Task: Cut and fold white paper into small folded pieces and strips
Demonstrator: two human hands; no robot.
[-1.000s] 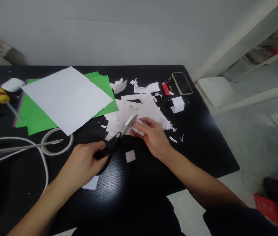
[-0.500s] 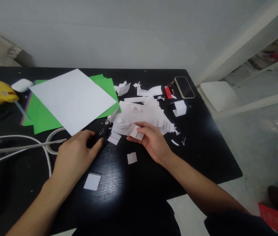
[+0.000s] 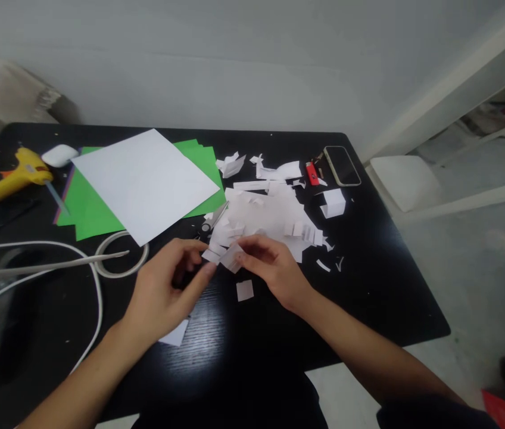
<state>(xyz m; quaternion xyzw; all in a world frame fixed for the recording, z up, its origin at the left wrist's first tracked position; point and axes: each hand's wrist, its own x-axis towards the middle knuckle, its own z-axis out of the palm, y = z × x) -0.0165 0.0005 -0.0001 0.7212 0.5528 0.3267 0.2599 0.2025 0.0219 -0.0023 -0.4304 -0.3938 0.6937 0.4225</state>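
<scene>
My right hand (image 3: 277, 271) pinches a small creased piece of white paper (image 3: 231, 258) between thumb and fingers. My left hand (image 3: 170, 286) is close by on the left, thumb and forefinger apart and nothing between them. Its fingertips are at the edge of another small paper piece (image 3: 211, 254); whether they touch it I cannot tell. Just beyond lie the scissors (image 3: 208, 226), blades pointing away, their black handles hard to see against the black table. One paper square (image 3: 245, 291) lies below my right hand. A second square (image 3: 174, 335) is partly hidden by my left wrist.
Paper scraps lie around a larger white sheet (image 3: 264, 211). A white square sheet (image 3: 145, 185) covers green sheets (image 3: 87, 220) at left, near a yellow glue gun (image 3: 20, 176) and a white cable (image 3: 96, 286). A phone (image 3: 342, 166) and red lighter (image 3: 312, 173) lie at back right.
My left hand has left the scissors' handles and moved right, towards the paper in my right hand. The right hand has tilted its paper piece and brought it slightly left. The view has shifted a little.
</scene>
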